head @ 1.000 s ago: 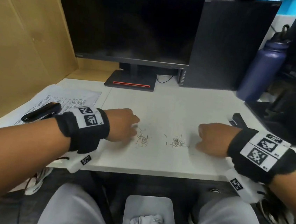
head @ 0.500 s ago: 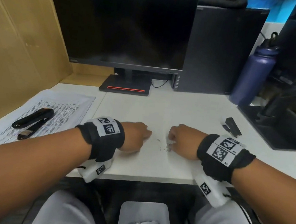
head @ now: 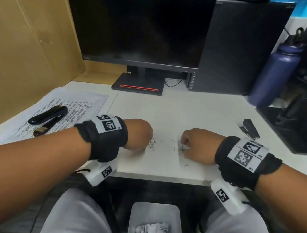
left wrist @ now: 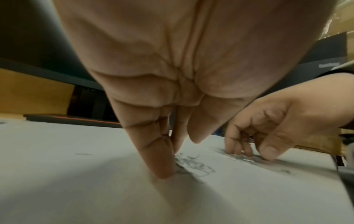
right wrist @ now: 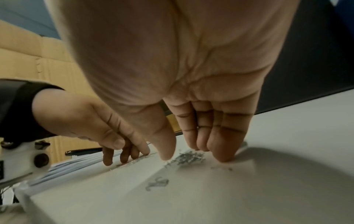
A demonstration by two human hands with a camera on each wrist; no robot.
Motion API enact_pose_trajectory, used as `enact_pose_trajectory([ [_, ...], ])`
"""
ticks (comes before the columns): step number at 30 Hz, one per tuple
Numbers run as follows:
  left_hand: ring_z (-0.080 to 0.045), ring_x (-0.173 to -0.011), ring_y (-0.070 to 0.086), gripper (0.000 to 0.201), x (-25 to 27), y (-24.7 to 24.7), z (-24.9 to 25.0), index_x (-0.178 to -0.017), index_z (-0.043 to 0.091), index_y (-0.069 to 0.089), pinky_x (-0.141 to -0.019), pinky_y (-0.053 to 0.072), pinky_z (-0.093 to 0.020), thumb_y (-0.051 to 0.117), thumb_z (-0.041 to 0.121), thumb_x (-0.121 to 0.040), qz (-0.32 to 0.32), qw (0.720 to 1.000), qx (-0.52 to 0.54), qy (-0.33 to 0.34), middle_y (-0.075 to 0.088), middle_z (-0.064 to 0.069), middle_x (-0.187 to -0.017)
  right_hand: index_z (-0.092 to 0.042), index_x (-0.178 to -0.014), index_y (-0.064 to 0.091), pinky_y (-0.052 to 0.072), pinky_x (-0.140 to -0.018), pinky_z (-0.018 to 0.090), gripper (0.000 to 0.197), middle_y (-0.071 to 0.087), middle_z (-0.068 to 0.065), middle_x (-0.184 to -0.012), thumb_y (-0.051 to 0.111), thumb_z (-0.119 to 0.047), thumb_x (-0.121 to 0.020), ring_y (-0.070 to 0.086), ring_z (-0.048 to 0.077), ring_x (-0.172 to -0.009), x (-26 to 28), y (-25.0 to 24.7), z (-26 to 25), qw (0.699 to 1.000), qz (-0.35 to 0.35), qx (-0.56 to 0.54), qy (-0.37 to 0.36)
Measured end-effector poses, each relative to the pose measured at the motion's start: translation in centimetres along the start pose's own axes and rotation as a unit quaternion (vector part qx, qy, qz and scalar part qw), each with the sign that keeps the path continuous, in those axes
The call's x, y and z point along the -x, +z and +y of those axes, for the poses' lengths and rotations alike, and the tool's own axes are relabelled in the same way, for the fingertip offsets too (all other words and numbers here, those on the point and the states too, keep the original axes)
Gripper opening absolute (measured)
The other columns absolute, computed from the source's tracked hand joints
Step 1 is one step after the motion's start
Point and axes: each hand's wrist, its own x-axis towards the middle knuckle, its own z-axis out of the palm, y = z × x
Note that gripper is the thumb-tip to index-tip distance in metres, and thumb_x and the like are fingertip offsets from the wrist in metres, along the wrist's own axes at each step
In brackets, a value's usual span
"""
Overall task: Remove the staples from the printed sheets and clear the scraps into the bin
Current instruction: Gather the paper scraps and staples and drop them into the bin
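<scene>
2 heaps of bent silver wire staples (head: 151, 145) near the white tabletop's (head: 168, 114) front edge: light, springy, sharp (scatter easily). Left hand (head: 137, 134) and right hand (head: 196, 145) rake with straight fingertips, holding nothing; best swept together, then pinched.

You have two small heaps of bent staples (head: 151, 146) on the desk near its front edge, a few loose ones (head: 187, 165) beside. The printed sheets (head: 70, 109) lie flat at far left. The bin (head: 155, 226) stands below, with crumpled paper inside.
</scene>
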Motion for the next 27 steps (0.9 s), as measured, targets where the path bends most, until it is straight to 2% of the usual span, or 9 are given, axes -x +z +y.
enact_pose_trajectory([
  [3,-0.022,-0.067,0.045,0.014,0.6,0.4,0.6,-0.080,0.009,0.052,-0.059,0.035,-0.028,0.044,0.009,-0.091,0.011,1.000,0.005,0.025,0.049,-0.003,-0.078,-0.021,-0.126,0.053,0.052,-0.085,0.033,0.040,0.051,-0.003,-0.124,0.056,-0.039,-0.090,0.058,0.019,-0.099,-0.1,-0.1,-0.1,1.000,-0.003,0.000,-0.024],
  [6,-0.020,-0.062,0.043,0.022,1.1,1.0,0.4,-0.069,0.012,0.048,-0.060,0.036,-0.028,0.049,0.016,-0.091,0.032,0.998,0.007,0.052,0.041,0.002,-0.069,-0.026,-0.116,0.056,0.052,-0.091,0.034,0.033,0.052,-0.010,-0.113,0.064,-0.034,-0.085,0.058,0.014,-0.099,0.3,0.3,-0.1,0.998,-0.026,-0.009,-0.059],
  [9,-0.022,-0.061,0.042,0.030,1.0,1.1,0.1,-0.063,0.012,0.048,-0.058,0.036,-0.027,0.046,0.008,-0.093,0.050,0.996,0.010,0.067,0.042,0.001,-0.062,-0.026,-0.119,0.055,0.050,-0.093,0.031,0.034,0.049,-0.010,-0.113,0.061,-0.023,-0.086,0.055,0.012,-0.102,0.4,0.2,0.2,0.997,-0.015,-0.015,-0.070],
  [12,-0.033,-0.067,0.047,0.022,0.8,0.3,-0.5,-0.072,0.010,0.054,-0.065,0.045,-0.033,0.049,0.010,-0.093,0.051,0.997,0.029,0.046,0.048,-0.009,-0.071,-0.028,-0.121,0.052,0.050,-0.094,0.032,0.042,0.051,-0.011,-0.116,0.067,-0.029,-0.082,0.055,0.012,-0.102,0.6,-0.3,0.8,0.998,-0.018,-0.022,-0.048],
  [14,-0.024,-0.063,0.045,0.020,0.7,0.1,-0.5,-0.075,0.015,0.049,-0.062,0.042,-0.031,0.056,0.022,-0.092,0.035,0.998,0.021,0.040,0.047,-0.002,-0.073,-0.030,-0.123,0.051,0.052,-0.093,0.033,0.050,0.050,-0.013,-0.112,0.073,-0.031,-0.078,0.056,0.012,-0.102,0.7,-0.1,0.7,0.998,-0.037,-0.025,-0.049],
  [17,-0.018,-0.067,0.053,0.015,0.9,0.7,0.0,-0.082,0.021,0.051,-0.061,0.047,-0.034,0.060,0.030,-0.088,0.016,0.997,-0.014,0.080,0.051,0.003,-0.084,-0.030,-0.128,0.056,0.051,-0.094,0.032,0.047,0.052,-0.010,-0.112,0.067,-0.016,-0.083,0.058,0.014,-0.105,0.7,0.8,0.0,0.995,-0.011,-0.010,-0.095],
  [19,-0.023,-0.083,0.062,0.014,1.0,1.1,0.1,-0.100,0.019,0.061,-0.075,0.056,-0.041,0.059,0.029,-0.090,0.009,0.991,-0.059,0.117,0.056,-0.001,-0.101,-0.028,-0.122,0.063,0.051,-0.092,0.030,0.040,0.055,-0.009,-0.108,0.061,-0.010,-0.087,0.059,0.015,-0.103,0.5,1.3,-0.3,0.993,0.020,-0.006,-0.117],
  [22,-0.027,-0.097,0.064,0.025,1.0,1.0,0.0,-0.117,0.017,0.068,-0.088,0.055,-0.042,0.057,0.027,-0.096,0.015,0.983,-0.086,0.161,0.063,-0.006,-0.112,-0.022,-0.104,0.070,0.049,-0.078,0.027,0.022,0.064,-0.006,-0.098,0.059,-0.008,-0.090,0.060,0.016,-0.091,0.0,1.6,-0.4,0.989,0.051,0.024,-0.133],
  [27,-0.021,-0.095,0.061,0.022,0.6,1.8,0.5,-0.109,0.019,0.072,-0.084,0.052,-0.034,0.051,0.020,-0.100,0.076,0.978,-0.088,0.174,0.061,0.000,-0.106,-0.020,-0.097,0.065,0.044,-0.068,0.026,0.019,0.063,-0.003,-0.095,0.054,-0.007,-0.090,0.056,0.018,-0.083,-0.2,1.7,-1.1,0.983,0.068,0.088,-0.147],
])
